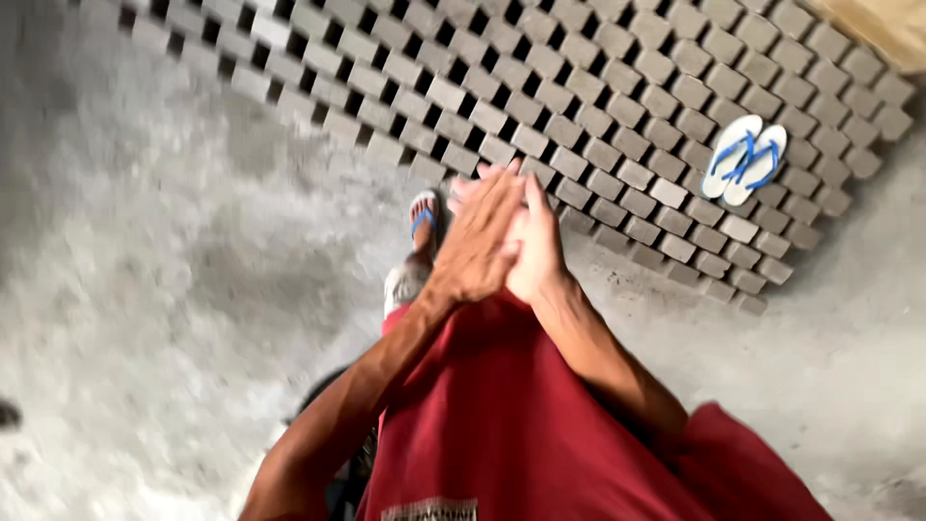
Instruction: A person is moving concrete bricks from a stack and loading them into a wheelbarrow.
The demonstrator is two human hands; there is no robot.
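My fingers (502, 188) lie flat together, left hand (479, 241) pressed palm to palm on right hand (536, 246), holding nothing.

Rubbing firmly along the palms should clean them best, I think; blur hides any dust. The nearest thing, the grey blocks (617, 106) on the floor (145, 289), lies ahead, rows running diagonally.

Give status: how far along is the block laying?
Done: grey blocks lie in staggered rows across the concrete floor. In hand: nothing; left hand and right hand are pressed together, empty. Left: bare floor beside the rows; sandals rest on the blocks.
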